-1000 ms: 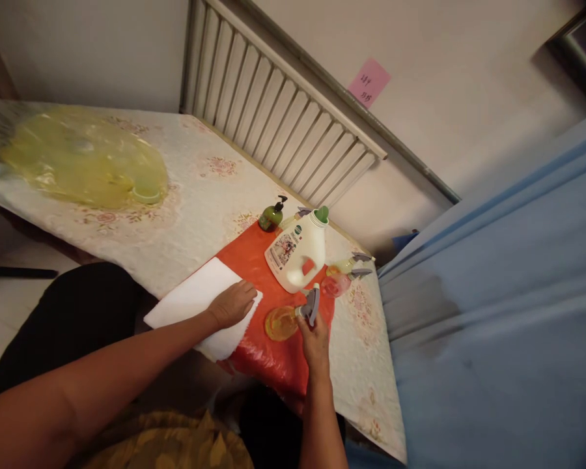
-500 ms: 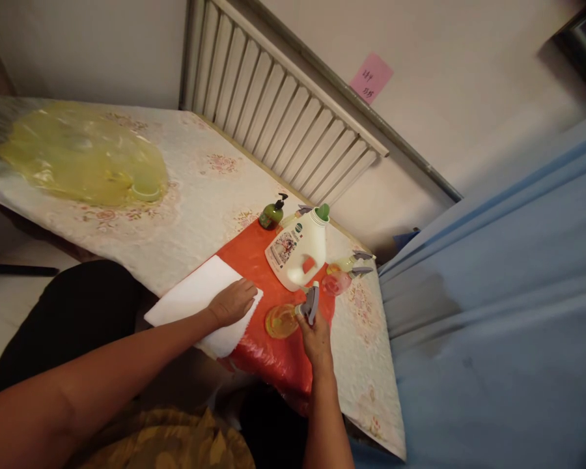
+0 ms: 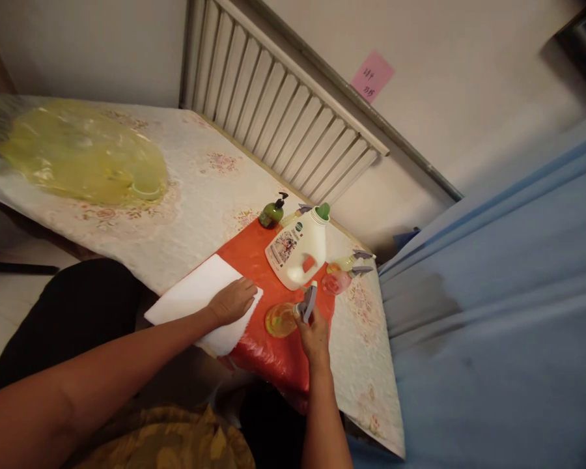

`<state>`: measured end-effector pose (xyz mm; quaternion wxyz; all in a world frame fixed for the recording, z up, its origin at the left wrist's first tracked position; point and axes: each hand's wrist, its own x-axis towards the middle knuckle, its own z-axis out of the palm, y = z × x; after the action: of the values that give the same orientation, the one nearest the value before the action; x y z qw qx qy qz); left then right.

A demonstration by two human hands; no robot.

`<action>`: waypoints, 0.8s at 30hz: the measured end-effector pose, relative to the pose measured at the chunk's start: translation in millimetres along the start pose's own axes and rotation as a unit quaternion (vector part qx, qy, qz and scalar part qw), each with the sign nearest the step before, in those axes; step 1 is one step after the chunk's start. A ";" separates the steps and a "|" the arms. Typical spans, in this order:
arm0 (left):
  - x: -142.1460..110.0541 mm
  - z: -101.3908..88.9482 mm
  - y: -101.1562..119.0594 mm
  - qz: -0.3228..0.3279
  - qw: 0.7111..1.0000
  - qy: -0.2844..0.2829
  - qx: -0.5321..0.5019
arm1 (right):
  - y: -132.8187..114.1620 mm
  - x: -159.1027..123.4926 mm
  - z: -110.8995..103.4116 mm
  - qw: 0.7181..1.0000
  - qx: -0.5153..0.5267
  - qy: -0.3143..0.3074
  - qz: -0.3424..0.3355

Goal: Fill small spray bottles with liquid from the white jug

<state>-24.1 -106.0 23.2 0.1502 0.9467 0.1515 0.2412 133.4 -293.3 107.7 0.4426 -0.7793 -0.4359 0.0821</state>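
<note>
My left hand (image 3: 232, 301) rests on a folded white cloth (image 3: 195, 293), close to its right edge. Its fingers curl down, and the fingertips are hidden. A clear spray bottle (image 3: 280, 320) with yellowish liquid stands on a red plastic sheet (image 3: 283, 365). My right hand (image 3: 314, 335) wraps round its neck, just below the grey trigger head (image 3: 310, 302). Right behind this bottle is a large cream jug (image 3: 293, 251) with a green cap and a printed label. A green pump bottle (image 3: 271, 215) with a black top is at the sheet's far corner.
Another spray bottle with pink liquid (image 3: 336, 282) is right of the jug, with a yellowish one (image 3: 342, 264) behind it. A yellow plastic bag (image 3: 83, 153) lies on the floral tablecloth (image 3: 190, 156). A radiator (image 3: 283, 104) lines the wall; a blue curtain (image 3: 493, 312) hangs at right.
My right hand has moved slightly left, and the spray bottle's trigger head has shifted left with it. My left hand and the cloth look the same.
</note>
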 end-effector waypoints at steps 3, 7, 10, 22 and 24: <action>-0.3 0.7 0.0 -0.001 1.000 0.004 -0.004 | 1.5 -2.2 5.4 0.999 0.013 0.027 0.015; -0.6 0.9 -1.5 -0.003 1.000 -0.001 -0.006 | 3.1 -6.0 14.3 0.996 0.024 0.083 0.022; 1.3 1.6 -2.6 -0.016 1.000 -0.003 -0.024 | 2.4 -7.7 20.3 0.993 0.030 0.113 0.031; 37.8 -0.6 88.0 0.039 0.951 -0.021 -0.306 | 4.6 -6.6 35.9 0.980 0.023 0.190 0.060; 40.5 3.8 91.7 0.006 0.948 -0.024 -0.317 | 6.9 -6.6 38.5 0.978 0.021 0.197 0.064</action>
<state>31.4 -175.6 69.4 0.4446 0.8568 0.0581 0.2548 113.8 -276.0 77.8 0.5294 -0.7973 -0.2877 -0.0356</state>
